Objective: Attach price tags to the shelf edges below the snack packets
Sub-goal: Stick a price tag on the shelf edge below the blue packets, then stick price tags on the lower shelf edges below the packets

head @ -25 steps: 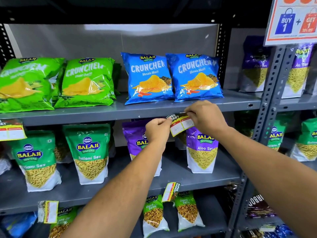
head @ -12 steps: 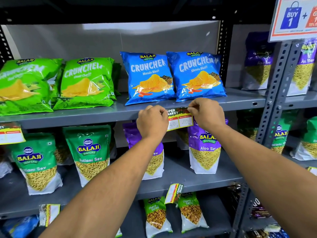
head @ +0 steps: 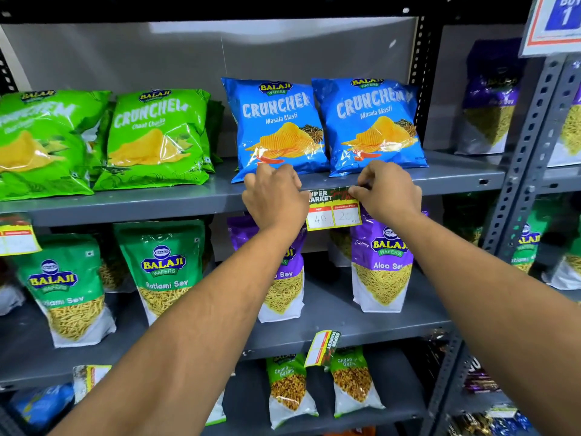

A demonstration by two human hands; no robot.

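1. Paper, thin and light: the tag (head: pixel 334 210) sits flat against the front edge of the top shelf (head: pixel 141 204), below the two blue packets (head: pixel 320 124), its lower part hanging under the edge.
2. Left hand (head: pixel 275 199) is curled at the tag's left end, fingers pressed on the shelf edge.
3. Right hand (head: pixel 388 191) pinches the tag's top right corner against the metal.
4. Such a tag likely bends and creases easily, so hold it by the top corners and press along the top strip.
5. Whatever fixes it there is hidden.
6. Other tags (head: pixel 323 349) hang from lower shelves.
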